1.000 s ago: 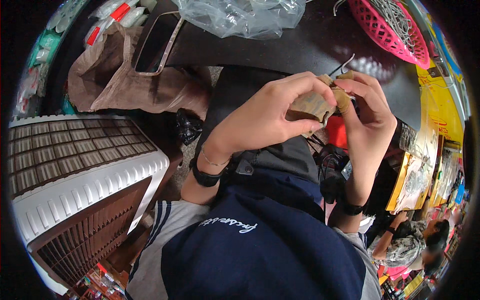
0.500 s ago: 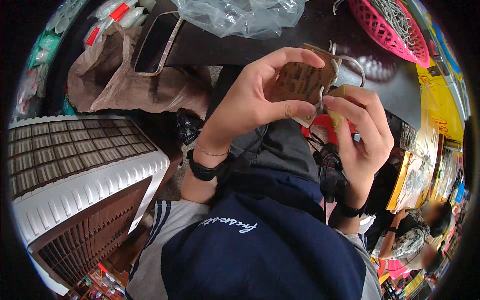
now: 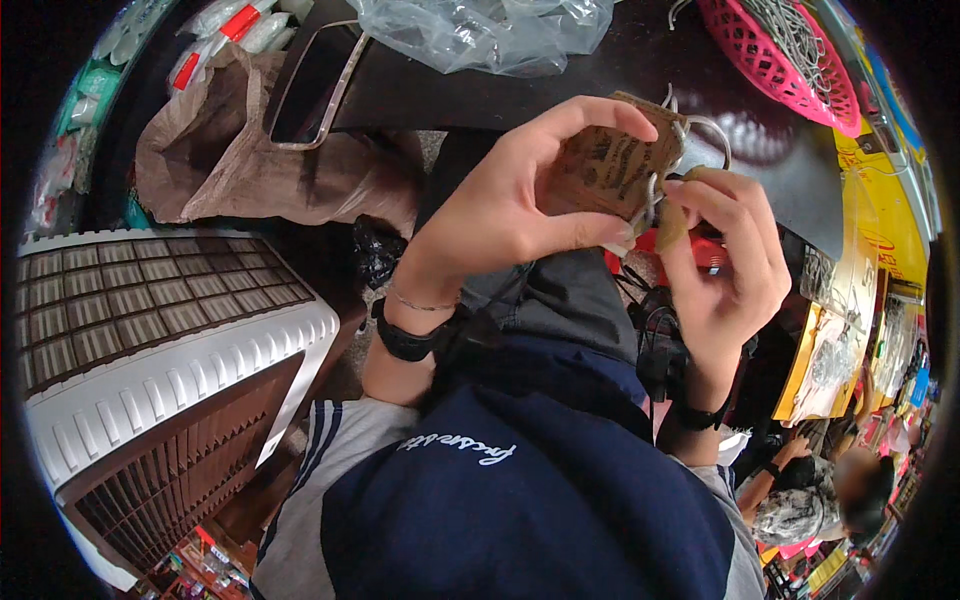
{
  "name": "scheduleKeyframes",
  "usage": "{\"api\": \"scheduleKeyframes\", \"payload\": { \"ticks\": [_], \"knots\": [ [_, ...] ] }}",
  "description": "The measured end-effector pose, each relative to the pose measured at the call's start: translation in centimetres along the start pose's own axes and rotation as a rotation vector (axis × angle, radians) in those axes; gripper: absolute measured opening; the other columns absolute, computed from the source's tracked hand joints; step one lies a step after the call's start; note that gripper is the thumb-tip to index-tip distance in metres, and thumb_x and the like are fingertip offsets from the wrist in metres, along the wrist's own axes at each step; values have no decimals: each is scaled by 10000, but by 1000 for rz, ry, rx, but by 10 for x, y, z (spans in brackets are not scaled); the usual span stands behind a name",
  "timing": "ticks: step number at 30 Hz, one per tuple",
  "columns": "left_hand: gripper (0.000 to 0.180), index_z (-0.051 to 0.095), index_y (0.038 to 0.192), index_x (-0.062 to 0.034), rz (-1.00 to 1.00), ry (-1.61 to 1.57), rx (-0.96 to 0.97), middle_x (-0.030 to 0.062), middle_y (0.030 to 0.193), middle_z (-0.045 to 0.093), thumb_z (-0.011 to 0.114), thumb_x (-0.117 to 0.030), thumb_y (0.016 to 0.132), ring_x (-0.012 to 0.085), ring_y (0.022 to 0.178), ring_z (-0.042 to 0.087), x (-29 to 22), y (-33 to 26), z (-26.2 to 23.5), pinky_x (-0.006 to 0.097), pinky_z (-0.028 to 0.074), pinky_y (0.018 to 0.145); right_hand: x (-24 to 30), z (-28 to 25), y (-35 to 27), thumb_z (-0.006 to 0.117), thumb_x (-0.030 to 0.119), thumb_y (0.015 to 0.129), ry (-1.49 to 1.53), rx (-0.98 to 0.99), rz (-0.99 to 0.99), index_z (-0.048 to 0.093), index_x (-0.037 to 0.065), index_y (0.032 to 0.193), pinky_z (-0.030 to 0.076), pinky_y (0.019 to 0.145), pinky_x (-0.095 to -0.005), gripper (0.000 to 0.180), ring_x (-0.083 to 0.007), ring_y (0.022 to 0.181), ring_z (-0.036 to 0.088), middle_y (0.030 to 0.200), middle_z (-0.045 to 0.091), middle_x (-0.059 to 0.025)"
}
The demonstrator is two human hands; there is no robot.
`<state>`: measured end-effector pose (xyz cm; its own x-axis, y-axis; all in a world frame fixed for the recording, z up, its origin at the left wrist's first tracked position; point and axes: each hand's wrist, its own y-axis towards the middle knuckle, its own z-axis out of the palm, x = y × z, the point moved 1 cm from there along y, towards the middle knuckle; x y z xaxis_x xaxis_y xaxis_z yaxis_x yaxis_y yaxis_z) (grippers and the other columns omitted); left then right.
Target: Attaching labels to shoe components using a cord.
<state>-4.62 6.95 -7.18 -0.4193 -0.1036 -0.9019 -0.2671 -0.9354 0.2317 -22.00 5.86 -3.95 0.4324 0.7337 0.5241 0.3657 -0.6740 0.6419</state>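
My left hand (image 3: 500, 205) holds a small stack of brown cardboard tags (image 3: 605, 175) with dark print, thumb below and index finger above. A pale grey cord (image 3: 652, 192) runs through the right edge of the tags, and a pale curved loop (image 3: 722, 138) stands out beyond them. At that edge my right hand (image 3: 735, 260) is closed in a pinch on the cord, with yellowish coverings on its thumb and index fingertips. The exact grip point is partly hidden by the fingers. Both hands are above my lap, near the dark table edge (image 3: 440, 105).
On the table lie a clear plastic bag (image 3: 485, 35) and a phone (image 3: 315, 90). A pink basket (image 3: 775, 60) holds several grey cords or wires. Brown crumpled cloth or bag (image 3: 235, 160) hangs at left, above a white-and-brown air cooler (image 3: 180, 350). Another person (image 3: 810, 495) is at lower right.
The tags have tilted a little and shifted right. My right fingertips have moved slightly right, and more of the cord shows. The other person at lower right has changed posture.
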Motion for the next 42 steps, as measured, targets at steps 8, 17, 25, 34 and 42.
{"api": "scheduleKeyframes", "payload": {
  "ticks": [8,17,25,34,42],
  "knots": [
    [565,460,1208,-42,12,-36,-20,31,1147,553,715,89,721,96,1036,562,1,0,0,255,482,888,-4,0,7,651,-94,653,216,-80,39,638,2,829,452,592,-223,201,-130,645,555,834,625,-76],
    [564,468,1193,-52,59,10,-39,24,1121,559,719,95,710,89,1030,561,3,1,1,249,478,883,3,1,0,663,-77,686,149,67,167,611,-4,813,415,538,-224,155,-119,581,476,770,578,-70],
    [573,470,1179,-36,-15,-65,-20,26,1125,556,744,85,691,88,1023,560,4,0,2,243,473,875,-6,-3,4,642,-91,710,129,-76,65,626,-31,901,481,712,-266,200,-192,727,600,874,637,-125],
    [521,471,1148,-45,-29,-78,-34,24,1112,552,717,94,711,82,1009,562,3,-1,6,244,473,869,-2,-2,2,642,-99,724,237,-115,257,646,-37,933,466,720,-240,219,-150,753,596,863,643,-100],
    [511,424,1168,-48,17,260,-49,35,1096,521,656,119,744,107,1003,575,5,0,13,270,492,887,-2,5,2,611,-18,842,413,-77,532,586,-21,936,437,673,-221,98,-112,701,535,796,548,-62]
  ]
}}
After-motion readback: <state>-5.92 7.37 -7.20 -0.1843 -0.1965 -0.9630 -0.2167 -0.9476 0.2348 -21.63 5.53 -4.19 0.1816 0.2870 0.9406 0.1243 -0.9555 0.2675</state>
